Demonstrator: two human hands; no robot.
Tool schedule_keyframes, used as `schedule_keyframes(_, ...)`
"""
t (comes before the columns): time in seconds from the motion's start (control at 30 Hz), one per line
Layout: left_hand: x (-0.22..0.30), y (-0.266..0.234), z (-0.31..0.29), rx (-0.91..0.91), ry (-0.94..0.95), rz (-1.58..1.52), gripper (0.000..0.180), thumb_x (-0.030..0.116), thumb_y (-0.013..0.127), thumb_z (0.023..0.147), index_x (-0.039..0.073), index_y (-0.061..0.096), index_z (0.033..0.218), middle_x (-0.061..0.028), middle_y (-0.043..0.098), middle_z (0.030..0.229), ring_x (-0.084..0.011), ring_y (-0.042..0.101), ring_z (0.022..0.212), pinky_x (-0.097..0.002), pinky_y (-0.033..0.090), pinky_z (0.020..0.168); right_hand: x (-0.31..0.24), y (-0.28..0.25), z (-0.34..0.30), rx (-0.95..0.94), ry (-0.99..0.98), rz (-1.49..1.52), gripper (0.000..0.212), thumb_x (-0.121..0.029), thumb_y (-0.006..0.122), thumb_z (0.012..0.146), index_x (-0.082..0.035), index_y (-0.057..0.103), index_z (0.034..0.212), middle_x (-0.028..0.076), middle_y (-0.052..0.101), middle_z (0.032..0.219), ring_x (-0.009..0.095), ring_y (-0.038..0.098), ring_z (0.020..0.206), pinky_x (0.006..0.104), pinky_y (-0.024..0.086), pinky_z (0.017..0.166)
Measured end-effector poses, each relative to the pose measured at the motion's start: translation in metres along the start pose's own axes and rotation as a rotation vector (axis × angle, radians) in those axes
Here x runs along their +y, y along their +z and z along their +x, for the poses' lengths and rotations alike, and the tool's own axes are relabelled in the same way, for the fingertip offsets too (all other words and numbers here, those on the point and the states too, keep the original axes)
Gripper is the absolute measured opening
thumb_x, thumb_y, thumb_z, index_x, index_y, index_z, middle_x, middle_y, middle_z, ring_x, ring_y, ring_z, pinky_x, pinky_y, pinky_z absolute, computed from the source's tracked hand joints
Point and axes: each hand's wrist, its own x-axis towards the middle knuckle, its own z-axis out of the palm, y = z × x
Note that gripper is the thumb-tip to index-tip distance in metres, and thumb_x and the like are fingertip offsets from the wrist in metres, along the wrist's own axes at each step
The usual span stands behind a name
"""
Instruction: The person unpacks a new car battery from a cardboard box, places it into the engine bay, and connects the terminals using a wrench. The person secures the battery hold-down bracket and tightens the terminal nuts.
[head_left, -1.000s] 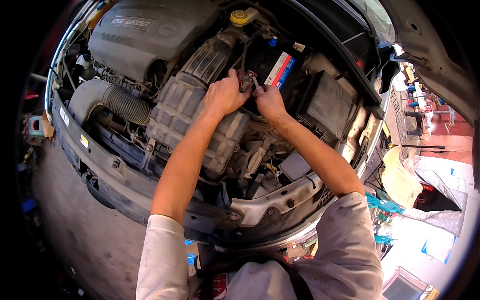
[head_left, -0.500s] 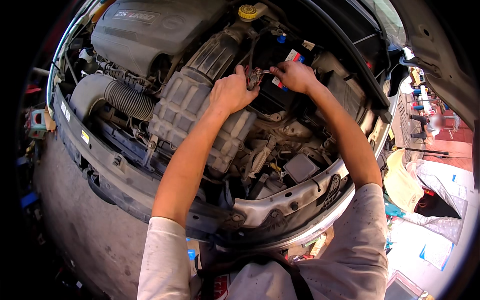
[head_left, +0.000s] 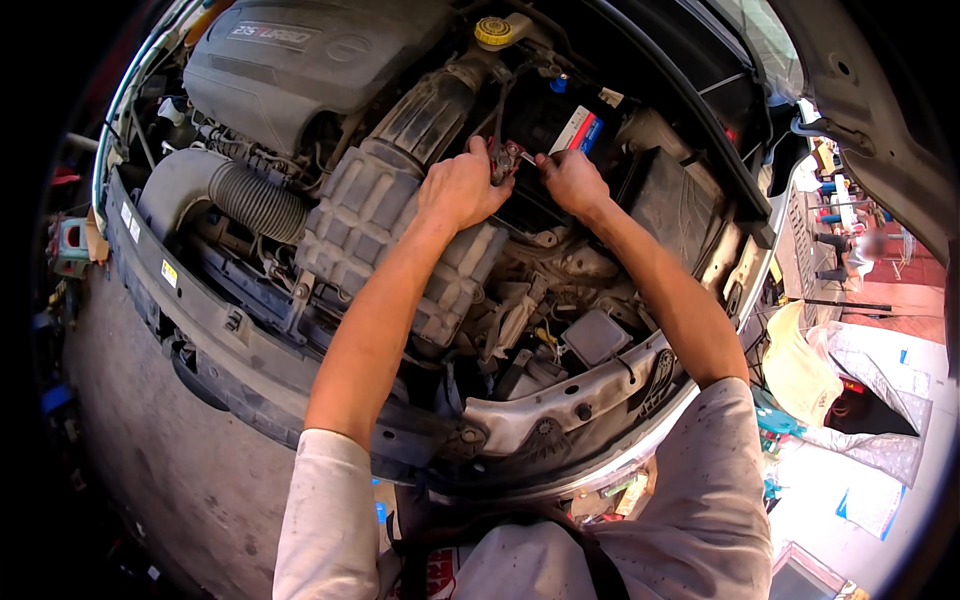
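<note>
Lower and nearer the wearer than half a second ago, the right hand [head_left: 578, 187] now leaves more of the battery's red, white and blue label [head_left: 577, 131] in sight, and its elbow has dropped too; the left hand [head_left: 458, 190] has barely shifted.

Seen from the head camera, both hands meet at a red-and-metal clamp [head_left: 510, 153] on the near left part of the dark battery [head_left: 537, 124]. The clamp lies between them, with the left hand right against it. The left thumb and forefinger stand apart, one on either side of the clamp; whether they squeeze it I cannot tell. On the right, thumb and forefinger come together on the end of a slim metal piece [head_left: 528, 156], perhaps a tool, that reaches toward the clamp; the other fingers are curled in.

Left of the battery stands a ribbed grey housing [head_left: 385, 235], partly under the left forearm, and a black box [head_left: 675, 205] sits on the battery's right. A blue cap [head_left: 559, 84] shows at the battery's far side, with a yellow cap [head_left: 493, 31] farther off to the left.

As for progress, the engine bay is exposed and both hands are in place, so the work at the clamp looks partway through. It seems unfinished, since neither hand has let go; how tight or loose the clamp is cannot be made out.
</note>
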Motion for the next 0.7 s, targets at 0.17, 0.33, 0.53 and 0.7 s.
schedule_keyframes(0.17,0.001,-0.001,-0.001,-0.009,-0.024,0.012,0.057,0.039,0.072,0.084,-0.005,0.047,0.112,-0.0265,0.071,0.090,-0.0456,0.068,0.092,-0.0508,0.055,0.081,-0.005,0.030,-0.010,0.014,0.130,0.516,0.030,-0.024,0.059,0.096,0.002,0.072,0.090,0.021,0.071,0.087,0.032,0.070,0.087,0.0407,0.051,0.078)
schedule_keyframes(0.33,0.003,-0.002,-0.001,-0.003,-0.049,0.005,0.058,0.041,0.072,0.083,-0.004,0.047,0.112,-0.0263,0.071,0.090,-0.0454,0.068,0.092,-0.0511,0.055,0.081,-0.001,0.036,-0.020,0.025,0.069,0.626,0.030,-0.023,0.054,0.099,0.000,0.067,0.086,0.005,0.058,0.069,0.016,0.054,0.059,0.0328,0.042,0.056)
schedule_keyframes(0.53,0.001,0.000,0.000,0.019,-0.029,-0.012,0.057,0.041,0.071,0.083,-0.003,0.049,0.112,-0.0257,0.071,0.088,-0.0444,0.069,0.091,-0.0508,0.055,0.081,-0.001,0.015,-0.021,0.188,-0.147,0.176,0.043,-0.038,0.049,0.100,-0.001,0.070,0.093,0.026,0.070,0.094,0.044,0.066,0.097,0.0508,0.052,0.083)
schedule_keyframes(0.7,0.004,0.000,0.000,0.023,-0.028,0.007,0.057,0.042,0.071,0.082,-0.002,0.049,0.112,-0.0247,0.071,0.087,-0.0438,0.069,0.089,-0.0505,0.055,0.080,-0.012,-0.021,-0.022,0.161,-0.257,-0.068,0.043,-0.042,0.049,0.100,-0.006,0.072,0.095,0.021,0.071,0.097,0.044,0.066,0.094,0.0510,0.053,0.082)
